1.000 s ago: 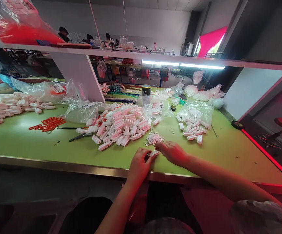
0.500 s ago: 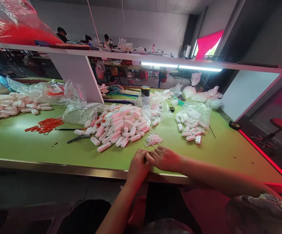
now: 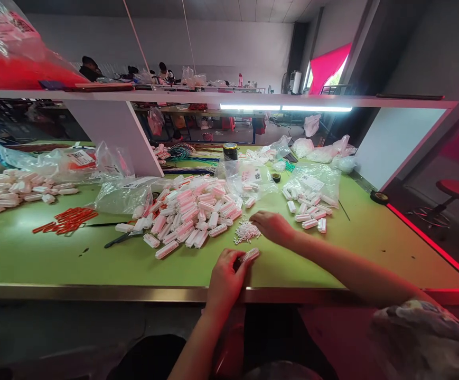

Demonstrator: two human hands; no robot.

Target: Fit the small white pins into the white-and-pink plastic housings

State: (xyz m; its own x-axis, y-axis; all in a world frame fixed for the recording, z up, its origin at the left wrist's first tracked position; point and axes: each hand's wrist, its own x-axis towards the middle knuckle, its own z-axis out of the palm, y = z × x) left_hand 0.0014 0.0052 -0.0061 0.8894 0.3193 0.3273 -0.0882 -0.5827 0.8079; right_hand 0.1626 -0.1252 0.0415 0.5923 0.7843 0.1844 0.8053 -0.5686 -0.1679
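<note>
My left hand (image 3: pixel 226 277) is closed round a white plastic connector housing (image 3: pixel 250 255) near the front edge of the table. One end of the housing sticks out past the thumb; the rest is hidden in the fingers. Just beyond it lies a small heap of tiny white plugs (image 3: pixel 245 232). My right hand (image 3: pixel 272 226) reaches over the right side of this heap, its fingers drawn together and pointing down at the plugs. Whatever may be between those fingertips is too small to make out. A large pile of white connector housings (image 3: pixel 187 211) lies to the left of the heap.
Scissors (image 3: pixel 122 238) and orange strips (image 3: pixel 71 219) lie to the left. More housings (image 3: pixel 310 211) spill from a clear bag (image 3: pixel 320 179) on the right. Black tape rolls (image 3: pixel 380 197) sit near the right edge. A shelf (image 3: pixel 197 98) spans the back; people sit beyond it.
My right hand has left my left hand and moved up and right to the small plugs. The housing in my left hand now shows. The view has shifted slightly.
</note>
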